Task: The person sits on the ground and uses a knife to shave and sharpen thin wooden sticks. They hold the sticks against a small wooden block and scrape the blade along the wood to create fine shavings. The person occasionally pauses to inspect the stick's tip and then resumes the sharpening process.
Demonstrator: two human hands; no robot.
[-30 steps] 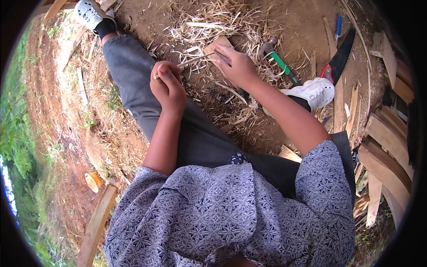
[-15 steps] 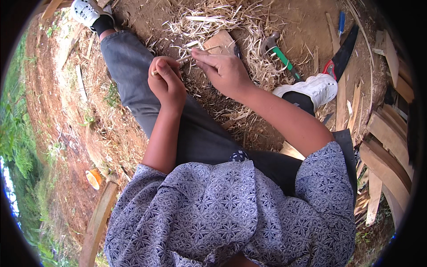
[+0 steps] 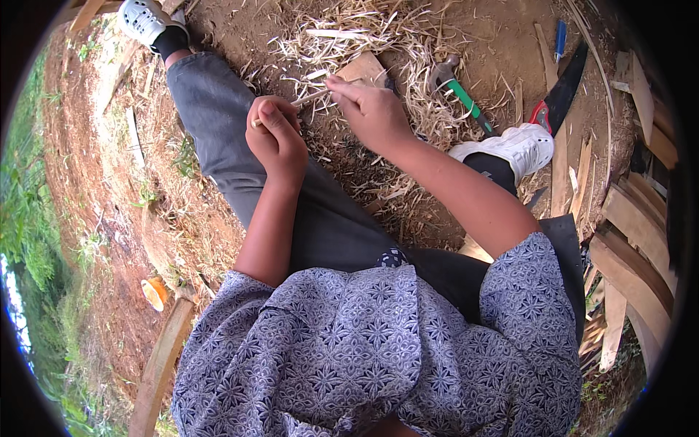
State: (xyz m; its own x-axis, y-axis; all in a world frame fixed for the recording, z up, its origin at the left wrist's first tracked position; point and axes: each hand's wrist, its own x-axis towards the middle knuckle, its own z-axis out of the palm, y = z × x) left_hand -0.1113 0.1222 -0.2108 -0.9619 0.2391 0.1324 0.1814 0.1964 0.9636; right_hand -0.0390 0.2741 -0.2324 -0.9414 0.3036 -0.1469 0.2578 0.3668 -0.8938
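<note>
My left hand [image 3: 278, 138] is curled in a fist around a thin pale wooden stick [image 3: 313, 96]. One end of the stick pokes out beside the left thumb. The fingers of my right hand [image 3: 377, 116] pinch the stick near its other end, where they hide it. Between the two hands the stick runs bare, tilted up to the right. Both hands are held above the ground in front of my legs. Just behind my right hand lies a flat light wood block [image 3: 365, 69], partly covered by it.
Pale wood shavings [image 3: 422, 113] litter the ground. A hammer with a green handle [image 3: 466, 98] lies near my white right shoe [image 3: 518, 149]. Beyond it are a red-handled saw [image 3: 568, 87] and a blue tool [image 3: 560, 38]. Planks [image 3: 633, 269] are piled at the right; an orange cup-like object [image 3: 153, 293] lies left.
My right hand has shifted slightly right, away from the left, its fingertips farther along the stick. The stick's tip no longer shows past them. My left hand has barely moved.
</note>
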